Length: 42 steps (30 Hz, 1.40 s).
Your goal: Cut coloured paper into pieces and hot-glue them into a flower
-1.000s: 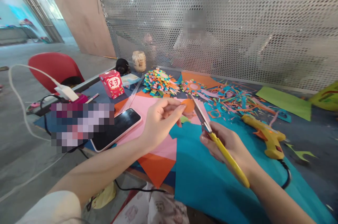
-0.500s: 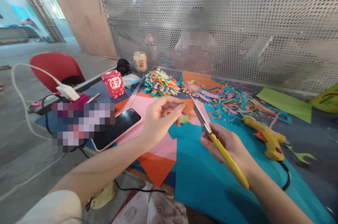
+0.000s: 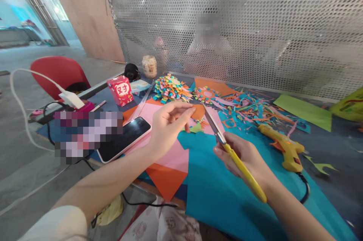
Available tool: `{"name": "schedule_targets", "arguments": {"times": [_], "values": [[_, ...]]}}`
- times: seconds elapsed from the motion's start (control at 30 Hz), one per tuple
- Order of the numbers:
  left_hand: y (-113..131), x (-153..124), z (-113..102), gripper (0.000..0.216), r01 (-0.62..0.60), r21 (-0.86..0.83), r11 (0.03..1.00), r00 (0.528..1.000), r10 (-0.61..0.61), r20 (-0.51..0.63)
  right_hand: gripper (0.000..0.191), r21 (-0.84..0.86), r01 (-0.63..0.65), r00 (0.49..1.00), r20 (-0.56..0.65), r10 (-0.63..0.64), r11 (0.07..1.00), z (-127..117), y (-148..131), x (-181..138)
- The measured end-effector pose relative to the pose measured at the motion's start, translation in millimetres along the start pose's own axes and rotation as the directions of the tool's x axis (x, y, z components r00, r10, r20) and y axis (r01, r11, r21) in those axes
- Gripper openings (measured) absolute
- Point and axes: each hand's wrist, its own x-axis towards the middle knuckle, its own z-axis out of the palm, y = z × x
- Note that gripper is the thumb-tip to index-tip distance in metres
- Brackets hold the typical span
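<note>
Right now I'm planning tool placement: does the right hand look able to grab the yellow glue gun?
Probably not yet: the right hand holds scissors, though the glue gun lies nearby with nothing visibly blocking the way.

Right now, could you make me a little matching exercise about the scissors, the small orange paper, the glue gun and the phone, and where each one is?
Things:
1. scissors
2. small orange paper
3. glue gun
4. phone

Places:
A. lying to the right of the right hand
B. held between the fingers of the left hand
C. lying with its dark screen up, left of the left hand
D. held in the right hand

Right pairs: 1-D, 2-B, 3-A, 4-C
</note>
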Motion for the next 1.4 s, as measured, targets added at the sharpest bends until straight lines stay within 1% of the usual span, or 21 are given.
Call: {"name": "schedule_targets", "arguments": {"times": [0.23,0.33,0.47,0.63,0.8,0.9,1.0,1.2,1.4], "values": [[0.8,-3.0,-0.3,0.006,-0.037,0.088,0.995,0.999,0.033,0.041,0.044,-0.027,0.01,1.0,-0.006,-0.01,1.0,-0.7,-3.1,0.3],[1.6,-2.3,-0.4,0.007,-0.035,0.107,0.994,0.999,0.033,0.028,0.045,-0.02,0.007,1.0,-0.007,-0.007,1.0,-0.1,-2.8,0.5],[1.1,0.4,-0.7,0.008,-0.061,0.1,0.993,0.998,0.061,0.001,0.045,-0.007,0.009,1.0,-0.004,-0.009,1.0,0.8,-1.4,0.4],[0.7,0.8,-1.0,0.011,-0.057,0.093,0.994,0.998,0.059,-0.018,0.045,-0.043,0.034,0.999,-0.006,-0.034,0.999,-0.2,-0.5,0.9],[1.7,-1.8,-2.0,0.01,-0.095,0.188,0.978,0.995,0.091,0.03,0.043,-0.073,0.068,0.997,-0.015,-0.069,0.995,-0.5,-2.5,1.3],[2.0,-2.2,-2.2,0.01,-0.113,0.212,0.971,0.993,0.108,0.035,0.043,-0.074,0.057,0.998,-0.009,-0.058,0.996,-0.2,-2.3,0.5],[2.3,-1.4,-1.8,0.009,-0.102,0.197,0.975,0.995,0.099,0.024,0.043,-0.057,0.029,1.0,-0.003,-0.029,0.998,-0.3,-0.4,-0.5],[2.6,1.6,-1.3,0.016,-0.08,0.096,0.992,0.996,0.084,-0.035,0.046,-0.028,0.006,1.0,0.022,-0.005,1.0,-0.3,0.9,-0.8],[3.0,1.2,-1.0,0.017,-0.071,0.105,0.992,0.997,0.073,-0.018,0.049,-0.086,0.025,1.0,0.01,-0.024,0.996,-1.1,0.6,0.7]]}}
